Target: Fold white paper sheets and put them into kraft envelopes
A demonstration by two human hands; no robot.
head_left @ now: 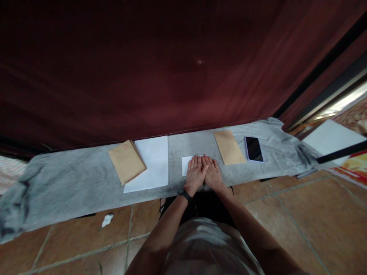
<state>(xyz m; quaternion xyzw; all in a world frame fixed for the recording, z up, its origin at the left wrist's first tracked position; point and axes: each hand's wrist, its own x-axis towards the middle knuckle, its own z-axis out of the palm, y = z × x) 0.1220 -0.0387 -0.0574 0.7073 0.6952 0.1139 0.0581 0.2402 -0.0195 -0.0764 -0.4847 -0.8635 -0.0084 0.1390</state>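
As left hand [195, 173] and right hand [213, 173] press — fingers together — white paper [186, 163] lies flat.

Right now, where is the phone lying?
In the head view the phone lies screen-up on the grey cloth, on the person's right side. It sits just beside the brown envelope, further right than the right hand.

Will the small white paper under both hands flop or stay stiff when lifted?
Likely light and floppy: the white paper lies thin and flat under left hand and right hand. Pushed, it may drag on the grey cloth.
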